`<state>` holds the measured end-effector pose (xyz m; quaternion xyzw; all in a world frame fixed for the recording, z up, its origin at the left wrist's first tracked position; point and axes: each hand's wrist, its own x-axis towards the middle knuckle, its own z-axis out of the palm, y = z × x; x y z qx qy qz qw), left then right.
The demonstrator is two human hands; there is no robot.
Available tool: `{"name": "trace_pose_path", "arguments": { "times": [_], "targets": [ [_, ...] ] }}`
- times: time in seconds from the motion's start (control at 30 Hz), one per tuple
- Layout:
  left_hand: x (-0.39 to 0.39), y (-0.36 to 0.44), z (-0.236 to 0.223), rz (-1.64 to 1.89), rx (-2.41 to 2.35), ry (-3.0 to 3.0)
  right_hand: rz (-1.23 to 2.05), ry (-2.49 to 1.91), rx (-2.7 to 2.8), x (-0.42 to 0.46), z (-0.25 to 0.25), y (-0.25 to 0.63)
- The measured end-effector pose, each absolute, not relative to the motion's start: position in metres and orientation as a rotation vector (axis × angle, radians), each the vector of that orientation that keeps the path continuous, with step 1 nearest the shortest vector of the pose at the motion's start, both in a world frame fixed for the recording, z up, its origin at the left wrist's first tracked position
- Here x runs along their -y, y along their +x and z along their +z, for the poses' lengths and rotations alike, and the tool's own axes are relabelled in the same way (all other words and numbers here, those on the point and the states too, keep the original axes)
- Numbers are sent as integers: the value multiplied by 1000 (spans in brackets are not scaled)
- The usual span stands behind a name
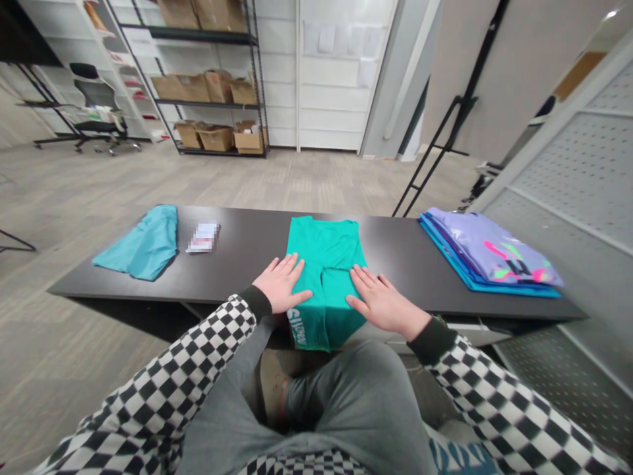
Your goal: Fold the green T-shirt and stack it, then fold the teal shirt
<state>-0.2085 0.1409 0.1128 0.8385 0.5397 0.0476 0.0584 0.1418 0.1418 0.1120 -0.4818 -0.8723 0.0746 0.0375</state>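
A teal green garment (324, 257) lies folded lengthwise on the dark table (247, 254), its near end hanging over the front edge with white lettering showing. My left hand (281, 282) rests flat on the garment's left side, fingers stretched out. My right hand (382, 302) lies flat on its right side, fingers also spread. Both arms wear black-and-white checkered sleeves.
A folded light blue garment (143, 243) lies at the table's left end, with a small white pack (202, 236) beside it. A stack of folded purple and blue garments (487, 258) sits at the right end. Shelves with cardboard boxes (212, 86) stand behind. A grey perforated panel (583, 171) is at right.
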Motion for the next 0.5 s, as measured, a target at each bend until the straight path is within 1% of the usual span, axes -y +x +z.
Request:
{"name": "trace_pose_path", "arguments": {
  "times": [0.4, 0.5],
  "targets": [
    [-166, -226, 124, 11, -1457, 2598, 314, -1374, 2773, -172, 120, 171],
    [-157, -224, 132, 128, -1487, 2581, 290, -1384, 2712, -162, 127, 166]
  ]
}}
